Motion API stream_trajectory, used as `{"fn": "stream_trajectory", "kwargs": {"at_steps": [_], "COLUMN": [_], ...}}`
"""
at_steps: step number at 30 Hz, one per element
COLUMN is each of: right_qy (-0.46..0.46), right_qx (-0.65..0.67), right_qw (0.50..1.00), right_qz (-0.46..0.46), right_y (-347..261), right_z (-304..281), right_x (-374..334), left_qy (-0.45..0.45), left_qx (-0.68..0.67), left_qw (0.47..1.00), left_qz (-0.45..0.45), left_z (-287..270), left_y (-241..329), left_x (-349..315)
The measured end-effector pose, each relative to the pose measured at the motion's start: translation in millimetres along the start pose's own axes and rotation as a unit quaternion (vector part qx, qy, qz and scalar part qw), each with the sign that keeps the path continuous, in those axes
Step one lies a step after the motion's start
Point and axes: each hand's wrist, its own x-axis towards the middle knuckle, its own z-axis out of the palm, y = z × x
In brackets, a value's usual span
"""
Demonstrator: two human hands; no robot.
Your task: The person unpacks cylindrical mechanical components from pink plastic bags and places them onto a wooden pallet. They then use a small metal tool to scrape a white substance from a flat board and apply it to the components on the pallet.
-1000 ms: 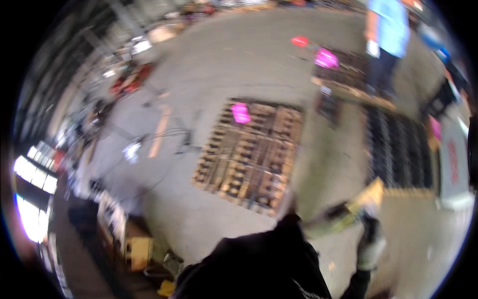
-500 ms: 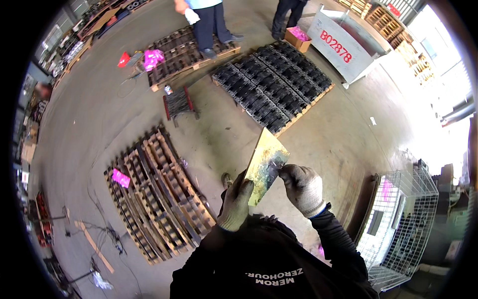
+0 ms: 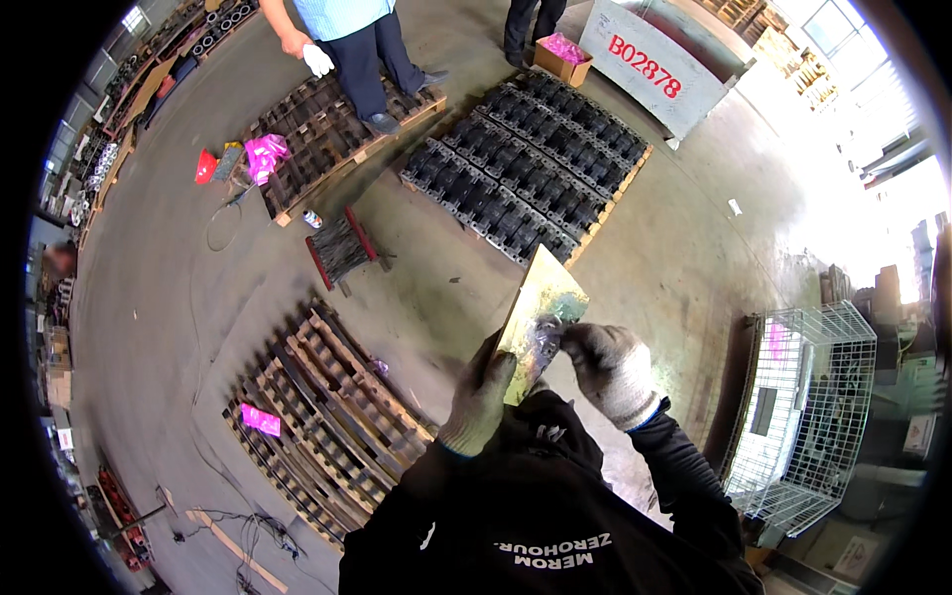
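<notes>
A flat yellowish board with a dark, shiny smear on its lower right part is held up in front of my chest. My left hand, in a dirty whitish knit glove, grips its left edge with the thumb across the face. Against the smeared area, my gloved right hand has its thumb and fingers pinched together at the board's right side. Whatever small thing is in that pinch is hidden. Ahead, a pallet of black cast metal parts lies on the floor beyond the board.
At left lies a slatted wooden pallet with a pink packet. A low red-legged stool stands farther off. Someone in a blue shirt stands on another pallet. A wire cage is at right, a grey metal bin behind.
My view has shifted, so the floor items sit differently. The board stays in my left hand, and my right fingers remain at its smeared patch. The blue-shirted person's gloved hand appears farther left.
</notes>
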Motion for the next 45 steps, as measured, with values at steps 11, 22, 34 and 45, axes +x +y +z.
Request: {"fn": "stream_trajectory", "kwargs": {"at_steps": [11,22,34,45], "right_qy": [0.007,0.016,0.013,0.057], "right_qx": [0.038,0.070,0.055,-0.016], "right_qw": [0.999,0.995,0.998,0.998], "right_qz": [-0.031,-0.071,-0.016,0.023], "right_y": [33.2,85.5,105.0,66.8], "right_z": [14.9,19.9,21.6,25.8], "right_x": [81.5,177.2,234.9,265.4], "left_qy": [0.015,0.045,0.026,-0.054], "left_qx": [-0.042,0.064,-0.039,0.020], "left_qw": [0.999,0.997,0.998,0.998], "left_qz": [-0.014,0.013,-0.033,-0.026], "left_z": [-6.4,3.9,8.8,-30.7], "left_y": [32.1,75.0,91.3,123.5], "left_x": [71.8,166.8,232.5,279.8]}}
